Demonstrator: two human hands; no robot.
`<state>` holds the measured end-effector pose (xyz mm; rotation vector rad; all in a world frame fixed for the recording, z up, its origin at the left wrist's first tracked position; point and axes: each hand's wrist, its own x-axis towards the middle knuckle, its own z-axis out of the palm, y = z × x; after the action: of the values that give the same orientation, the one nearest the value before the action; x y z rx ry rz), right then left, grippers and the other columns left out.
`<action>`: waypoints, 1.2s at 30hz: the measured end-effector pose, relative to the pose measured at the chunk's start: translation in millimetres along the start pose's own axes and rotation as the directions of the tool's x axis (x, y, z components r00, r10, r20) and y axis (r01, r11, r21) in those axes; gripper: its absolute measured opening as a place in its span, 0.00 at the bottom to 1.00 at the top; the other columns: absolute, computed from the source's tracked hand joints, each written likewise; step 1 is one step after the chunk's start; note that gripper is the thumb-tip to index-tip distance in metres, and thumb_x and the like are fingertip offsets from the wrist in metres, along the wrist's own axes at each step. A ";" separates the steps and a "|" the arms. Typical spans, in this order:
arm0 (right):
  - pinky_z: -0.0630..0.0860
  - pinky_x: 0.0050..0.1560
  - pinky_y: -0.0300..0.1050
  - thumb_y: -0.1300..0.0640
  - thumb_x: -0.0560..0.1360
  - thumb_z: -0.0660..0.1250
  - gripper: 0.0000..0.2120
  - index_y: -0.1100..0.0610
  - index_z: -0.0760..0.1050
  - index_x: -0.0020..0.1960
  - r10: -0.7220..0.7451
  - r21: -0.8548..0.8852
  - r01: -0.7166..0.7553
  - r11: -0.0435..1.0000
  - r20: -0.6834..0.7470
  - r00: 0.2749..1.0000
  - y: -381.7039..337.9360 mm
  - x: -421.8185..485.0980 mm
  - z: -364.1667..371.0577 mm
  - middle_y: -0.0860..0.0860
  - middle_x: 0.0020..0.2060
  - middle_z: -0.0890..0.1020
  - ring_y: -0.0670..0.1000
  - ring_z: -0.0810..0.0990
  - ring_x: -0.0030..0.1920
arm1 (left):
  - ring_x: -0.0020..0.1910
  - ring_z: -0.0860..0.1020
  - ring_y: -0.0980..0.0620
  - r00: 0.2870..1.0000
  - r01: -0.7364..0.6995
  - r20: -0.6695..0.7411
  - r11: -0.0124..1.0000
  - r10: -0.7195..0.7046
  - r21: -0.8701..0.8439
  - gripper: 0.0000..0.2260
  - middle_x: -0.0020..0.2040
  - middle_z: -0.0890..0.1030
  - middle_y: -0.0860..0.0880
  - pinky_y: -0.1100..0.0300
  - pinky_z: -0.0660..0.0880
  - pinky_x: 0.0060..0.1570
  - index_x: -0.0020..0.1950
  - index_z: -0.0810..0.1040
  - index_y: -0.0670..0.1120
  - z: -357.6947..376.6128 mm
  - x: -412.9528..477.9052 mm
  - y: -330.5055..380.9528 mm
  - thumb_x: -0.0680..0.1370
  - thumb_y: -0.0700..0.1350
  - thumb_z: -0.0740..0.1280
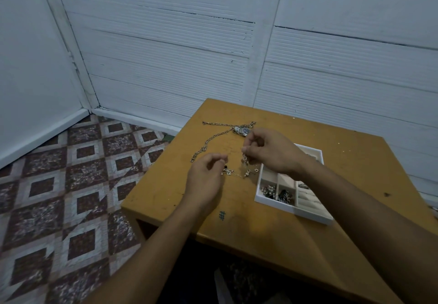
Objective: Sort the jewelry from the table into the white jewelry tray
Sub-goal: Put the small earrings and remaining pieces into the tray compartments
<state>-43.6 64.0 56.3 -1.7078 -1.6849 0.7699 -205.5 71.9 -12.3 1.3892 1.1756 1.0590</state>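
On the wooden table [355, 161] stands the white jewelry tray [275, 203], its near compartments holding small dark and silver pieces. My right hand [272, 152] hovers left of the tray and pinches a small silver charm piece [245, 160] that dangles from its fingertips. My left hand [206, 178] hangs over the table with fingers curled near a black bead and small charms [226, 172]; whether it holds one I cannot tell. More small charms [248, 173] lie beside the tray. A long silver chain [208, 142] and a wristwatch [241, 130] lie farther back.
The table's left edge drops to a patterned tile floor [71, 185]. White panelled walls [213, 43] stand behind the table. A small blue hash mark [222, 215] is drawn near the table's front edge.
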 end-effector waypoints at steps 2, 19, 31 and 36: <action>0.81 0.41 0.48 0.61 0.77 0.67 0.04 0.62 0.75 0.46 0.019 0.075 -0.019 0.997 -0.002 1.000 -3.1 -4.2 -4.0 0.51 0.30 0.77 0.47 0.79 0.31 | 0.53 0.79 0.54 0.995 0.097 0.013 0.986 -0.096 -0.137 0.09 0.51 0.83 0.53 0.57 0.75 0.51 0.51 0.81 0.51 5.3 0.4 5.2 0.81 0.43 0.61; 0.75 0.37 0.35 0.69 0.69 0.71 0.11 0.58 0.79 0.48 0.062 -0.070 -0.058 0.996 0.066 0.996 -3.9 -32.6 -30.4 0.53 0.43 0.84 0.46 0.80 0.37 | 0.51 0.81 0.46 0.835 0.545 0.382 0.508 -0.396 -0.667 0.17 0.51 0.83 0.42 0.53 0.76 0.54 0.57 0.77 0.40 50.9 -5.3 21.1 0.82 0.50 0.55; 0.69 0.36 0.30 0.64 0.71 0.72 0.07 0.54 0.80 0.45 0.065 -0.358 -0.076 0.931 -0.043 0.997 19.5 -31.7 -42.0 0.48 0.43 0.82 0.46 0.78 0.42 | 0.54 0.81 0.45 0.821 0.554 0.433 0.704 -0.372 -0.444 0.17 0.57 0.80 0.40 0.55 0.77 0.52 0.62 0.75 0.39 74.8 -0.7 22.5 0.83 0.49 0.55; 0.66 0.35 0.30 0.65 0.70 0.71 0.08 0.53 0.78 0.44 0.086 -0.371 -0.117 0.921 -0.098 0.991 37.1 -32.1 -49.3 0.47 0.41 0.80 0.47 0.77 0.42 | 0.53 0.81 0.45 0.838 0.488 0.432 0.812 -0.334 -0.319 0.18 0.57 0.80 0.39 0.52 0.76 0.57 0.61 0.75 0.38 89.7 8.2 22.9 0.82 0.49 0.55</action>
<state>17.4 30.6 59.2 -2.0700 -1.7838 0.4311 -113.4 66.2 -0.9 0.8730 0.8606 0.6495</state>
